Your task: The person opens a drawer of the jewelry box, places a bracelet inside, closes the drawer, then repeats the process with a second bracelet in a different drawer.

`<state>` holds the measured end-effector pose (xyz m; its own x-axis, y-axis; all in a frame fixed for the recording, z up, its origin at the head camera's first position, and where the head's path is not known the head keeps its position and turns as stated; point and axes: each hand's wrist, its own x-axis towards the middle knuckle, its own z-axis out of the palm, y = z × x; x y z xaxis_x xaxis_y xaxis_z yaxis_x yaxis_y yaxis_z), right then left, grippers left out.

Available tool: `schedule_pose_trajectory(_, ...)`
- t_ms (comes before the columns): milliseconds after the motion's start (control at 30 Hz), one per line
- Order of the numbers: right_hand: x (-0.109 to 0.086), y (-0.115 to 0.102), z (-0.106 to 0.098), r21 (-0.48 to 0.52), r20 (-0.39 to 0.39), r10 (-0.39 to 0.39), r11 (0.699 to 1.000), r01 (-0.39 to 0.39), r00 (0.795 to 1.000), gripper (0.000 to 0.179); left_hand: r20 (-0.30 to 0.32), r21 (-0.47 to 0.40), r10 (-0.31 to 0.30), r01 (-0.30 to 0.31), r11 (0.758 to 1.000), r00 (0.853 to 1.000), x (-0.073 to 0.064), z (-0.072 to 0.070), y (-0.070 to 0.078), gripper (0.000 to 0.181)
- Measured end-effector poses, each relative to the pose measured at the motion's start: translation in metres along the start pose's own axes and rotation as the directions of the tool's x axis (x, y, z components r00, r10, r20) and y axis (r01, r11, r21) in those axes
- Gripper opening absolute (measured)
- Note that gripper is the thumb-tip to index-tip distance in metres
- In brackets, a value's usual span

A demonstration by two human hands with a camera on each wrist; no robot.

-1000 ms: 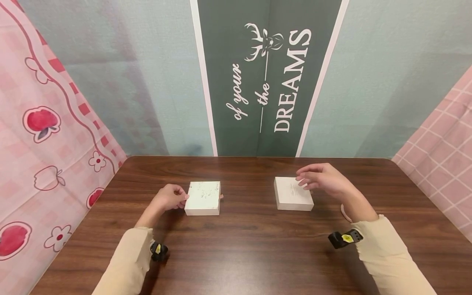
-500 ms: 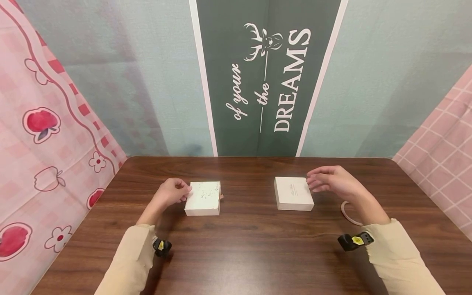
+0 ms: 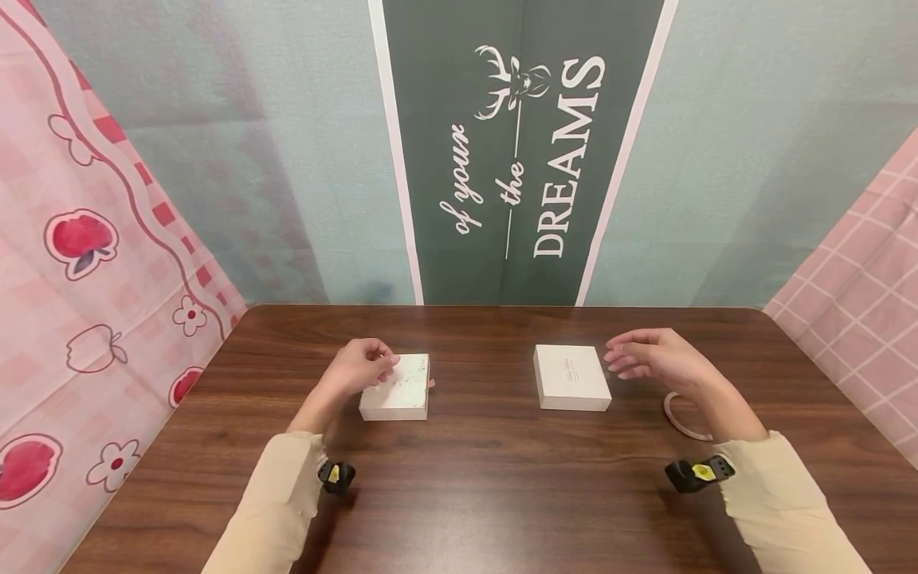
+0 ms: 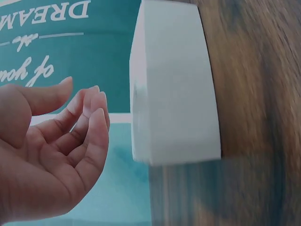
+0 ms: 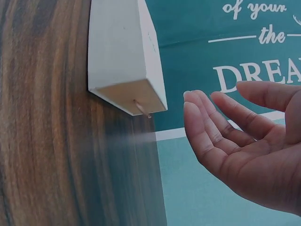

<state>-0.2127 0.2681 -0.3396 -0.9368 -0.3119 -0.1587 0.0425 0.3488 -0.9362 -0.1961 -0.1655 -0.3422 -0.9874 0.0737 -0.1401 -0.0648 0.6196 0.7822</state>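
Observation:
A flat white box point(image 3: 405, 396) with a speckled lid lies at the left of the table, a small ribbon tab point(image 3: 431, 383) on its right side. Over its upper left corner hovers my left hand point(image 3: 355, 368), fingers loosely bent and holding nothing; the left wrist view shows a gap between the fingertips and the box point(image 4: 181, 84). A second white box point(image 3: 572, 381), with faint lettering on top, sits to the right. Just off its right edge is my right hand point(image 3: 660, 359), its fingers relaxed around nothing. In the right wrist view a ribbon pull point(image 5: 142, 108) sticks out of that box's end.
A pale pink curved band point(image 3: 677, 422) lies on the brown wooden table point(image 3: 473, 486), partly behind the right wrist. Beyond the table's far edge hangs a cloth point(image 3: 495, 279) with white lettering. Pink patterned curtains point(image 3: 93, 319) close off both sides.
My left hand has moved from the left box's left edge up and right over its top. The right hand has drawn right, off the second box, uncovering its lettering. Both boxes stay put.

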Motion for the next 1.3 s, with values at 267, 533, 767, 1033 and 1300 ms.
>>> schedule_pose_trajectory(267, 0.000, 0.005, -0.001, 0.014, 0.014, 0.016, 1.000, -0.016, 1.000, 0.037, 0.037, 0.006, 0.082, -0.082, 0.997, 0.996, 0.000, 0.010, 0.017, 0.015)
schedule_pose_trajectory(533, -0.001, 0.009, -0.001, -0.010, 0.012, 0.033, 0.999, -0.033, 0.999, 0.044, 0.054, 0.002, 0.112, -0.112, 0.994, 0.992, 0.001, 0.021, 0.026, 0.014)
schedule_pose_trajectory(767, 0.000, 0.011, -0.001, -0.010, 0.012, 0.036, 0.999, -0.036, 0.999, 0.043, 0.078, -0.042, 0.126, -0.123, 0.991, 0.989, 0.005, 0.031, 0.031, 0.014)
schedule_pose_trajectory(1033, 0.000, 0.014, -0.001, -0.032, -0.005, 0.047, 0.998, -0.048, 0.999, 0.044, 0.102, -0.066, 0.138, -0.131, 0.989, 0.985, 0.010, 0.048, 0.038, 0.013)
schedule_pose_trajectory(1300, 0.000, 0.016, -0.001, -0.042, -0.010, 0.056, 0.998, -0.056, 0.998, 0.043, 0.146, -0.058, 0.137, -0.129, 0.990, 0.980, 0.014, 0.066, 0.042, 0.013)
